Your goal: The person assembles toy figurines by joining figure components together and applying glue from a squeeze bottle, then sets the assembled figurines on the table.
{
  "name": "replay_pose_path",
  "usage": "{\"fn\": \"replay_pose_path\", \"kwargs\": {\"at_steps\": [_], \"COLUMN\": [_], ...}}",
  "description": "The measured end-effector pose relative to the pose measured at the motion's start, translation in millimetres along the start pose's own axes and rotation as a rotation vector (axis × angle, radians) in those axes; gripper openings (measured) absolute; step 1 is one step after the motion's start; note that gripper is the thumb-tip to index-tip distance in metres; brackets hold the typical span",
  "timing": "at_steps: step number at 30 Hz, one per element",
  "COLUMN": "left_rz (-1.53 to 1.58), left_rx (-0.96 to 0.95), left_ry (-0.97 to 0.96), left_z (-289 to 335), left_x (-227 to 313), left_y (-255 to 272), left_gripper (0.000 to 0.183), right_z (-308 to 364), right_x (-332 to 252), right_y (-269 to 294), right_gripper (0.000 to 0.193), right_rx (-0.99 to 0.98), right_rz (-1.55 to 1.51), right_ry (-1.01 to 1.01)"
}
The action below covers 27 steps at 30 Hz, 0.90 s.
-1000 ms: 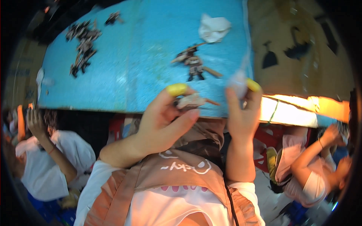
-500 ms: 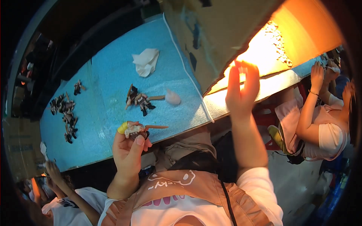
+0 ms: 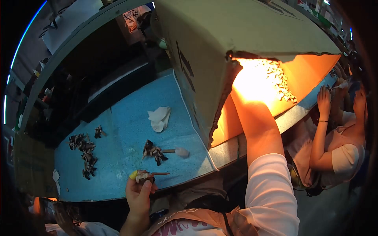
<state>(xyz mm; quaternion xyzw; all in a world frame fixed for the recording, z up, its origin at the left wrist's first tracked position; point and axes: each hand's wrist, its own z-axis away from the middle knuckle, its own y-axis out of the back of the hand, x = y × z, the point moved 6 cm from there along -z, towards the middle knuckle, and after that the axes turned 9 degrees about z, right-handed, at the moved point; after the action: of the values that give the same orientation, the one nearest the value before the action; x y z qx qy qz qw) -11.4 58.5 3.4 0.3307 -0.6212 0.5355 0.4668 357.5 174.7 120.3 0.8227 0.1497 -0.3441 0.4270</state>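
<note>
My left hand (image 3: 138, 196) is closed around a small figurine (image 3: 144, 177), above the near edge of the blue mat (image 3: 122, 133). A brown pointed piece sticks out of the figurine to the right, and a yellow cover wraps a fingertip. My right hand (image 3: 247, 82) reaches inside a brightly lit cardboard box (image 3: 201, 55); glare washes out its fingers. Many small ring-like pieces (image 3: 282, 82) lie heaped beside it in the box. On the mat lies another dark figurine (image 3: 152, 152), with a flat stick (image 3: 168, 151) and a whitish wad (image 3: 181, 152) at its right.
A crumpled white tissue (image 3: 159, 119) lies farther back on the mat. Several dark figurines (image 3: 87, 151) are clustered at the left. A white cord (image 3: 193, 118) runs along the box's left side. Another person's hand and forearm (image 3: 323, 106) are at the right.
My right hand has moved forward into the lit box. My left hand still holds the figurine. The view has tilted up, so more of the box and background shows.
</note>
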Motion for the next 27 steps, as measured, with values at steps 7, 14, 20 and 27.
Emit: {"fn": "replay_pose_path", "kwargs": {"at_steps": [7,14,20,27], "left_rz": [0.030,0.021,0.043,0.066], "left_rx": [-0.019,-0.085,-0.187,-0.220], "left_ry": [0.029,0.060,0.060,0.070], "left_z": [-8.1,-16.0,-9.7,21.9], "left_x": [-9.4,-12.5,-10.9,-2.5], "left_y": [-7.1,-15.9,-32.8,-19.9], "left_gripper": [0.031,0.031,0.034,0.036], "right_z": [16.8,66.0,48.1,39.2], "right_x": [34.7,42.2,71.0,94.8], "right_y": [18.9,0.3,-5.1,-8.8], "right_gripper": [0.020,0.025,0.021,0.023], "right_rx": [-0.148,-0.340,0.155,0.305], "right_rz": [-0.025,-0.048,1.115,0.713], "right_ry": [-0.070,-0.145,0.437,0.309]}}
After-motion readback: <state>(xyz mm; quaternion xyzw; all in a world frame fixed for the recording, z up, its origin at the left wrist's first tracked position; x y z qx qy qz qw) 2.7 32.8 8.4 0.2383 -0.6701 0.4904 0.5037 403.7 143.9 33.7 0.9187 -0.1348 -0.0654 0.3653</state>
